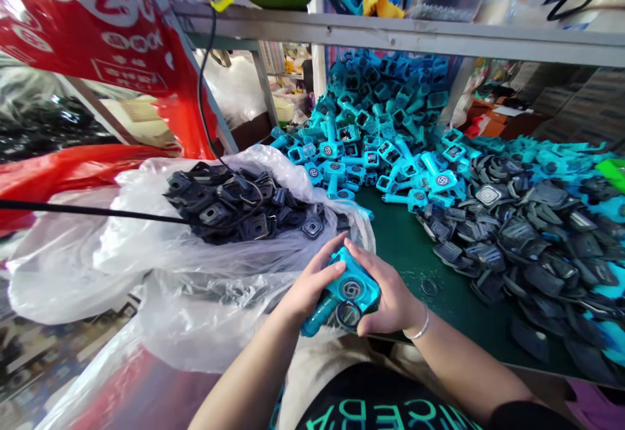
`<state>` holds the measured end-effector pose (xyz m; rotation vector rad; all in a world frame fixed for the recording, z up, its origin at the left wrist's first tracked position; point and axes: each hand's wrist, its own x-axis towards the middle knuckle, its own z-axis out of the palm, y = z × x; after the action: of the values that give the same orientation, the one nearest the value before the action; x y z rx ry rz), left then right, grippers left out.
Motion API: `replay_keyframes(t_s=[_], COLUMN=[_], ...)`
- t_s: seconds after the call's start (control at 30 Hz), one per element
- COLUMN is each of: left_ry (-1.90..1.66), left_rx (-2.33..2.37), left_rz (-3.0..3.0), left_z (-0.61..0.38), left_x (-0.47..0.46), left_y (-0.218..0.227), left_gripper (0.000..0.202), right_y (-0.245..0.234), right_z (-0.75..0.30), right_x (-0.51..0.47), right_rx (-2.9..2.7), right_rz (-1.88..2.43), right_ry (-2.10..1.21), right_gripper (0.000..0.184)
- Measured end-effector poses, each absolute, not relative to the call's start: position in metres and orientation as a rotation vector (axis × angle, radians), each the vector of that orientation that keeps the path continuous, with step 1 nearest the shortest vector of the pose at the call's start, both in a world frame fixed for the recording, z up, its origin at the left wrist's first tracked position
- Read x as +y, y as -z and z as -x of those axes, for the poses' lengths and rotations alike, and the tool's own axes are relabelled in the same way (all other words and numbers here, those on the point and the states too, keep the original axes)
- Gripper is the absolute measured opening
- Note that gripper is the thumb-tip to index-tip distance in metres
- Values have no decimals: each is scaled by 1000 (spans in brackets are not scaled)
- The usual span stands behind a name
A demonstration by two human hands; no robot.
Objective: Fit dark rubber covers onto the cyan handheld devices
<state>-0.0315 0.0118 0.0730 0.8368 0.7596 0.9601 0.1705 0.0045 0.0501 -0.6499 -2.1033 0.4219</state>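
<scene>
Green-topped workbench carries a heaped pile of turquoise moulded plastic parts at the rear and a spread of dark grey plastic covers at right. A metal shelf runs above. At left, a clear plastic bag lies open, filled with black square plastic parts.

Both hands hold one turquoise plastic housing at the bench's near edge, beside the bag. The left hand is curled closed around its left side; the right hand, wearing a silver bangle, is curled closed around its right side. A dark ring sits at the housing's lower face. A loose metal-rimmed ring lies on the bench near the right hand.
</scene>
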Motion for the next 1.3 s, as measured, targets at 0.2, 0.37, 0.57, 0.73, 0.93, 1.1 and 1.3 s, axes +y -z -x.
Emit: replay_keyframes(t_s=[0.2, 0.37, 0.57, 0.73, 0.93, 1.1, 1.3], left_ry=[-1050, -1165, -1093, -1131, -1175, -1302, -1383], left_rx=[750, 859, 782, 881, 822, 910, 778], left_rz=[-700, -758, -914, -807, -768, -746, -664], left_z=[9, 8, 3, 0, 11, 9, 34], left_x=[13, 18, 5, -4, -6, -14, -30], left_y=[-68, -62, -58, -54, -38, -17, -2], left_gripper=[81, 60, 88, 73, 66, 58, 70], right_y=[-59, -61, -51, -50, -41, -30, -34], right_z=[-182, -184, -161, -153, -154, -149, -139], right_x=[11, 0, -2, 4, 1, 0, -6], right_rx=[-2034, -1895, -1607, -1574, -1703, -1824, -1869], right_rz=[681, 748, 916, 930, 900, 904, 827], right_ry=[-763, -492, -316, -459, -574, -405, -713], right_gripper=[107, 89, 18, 16, 29, 31, 44])
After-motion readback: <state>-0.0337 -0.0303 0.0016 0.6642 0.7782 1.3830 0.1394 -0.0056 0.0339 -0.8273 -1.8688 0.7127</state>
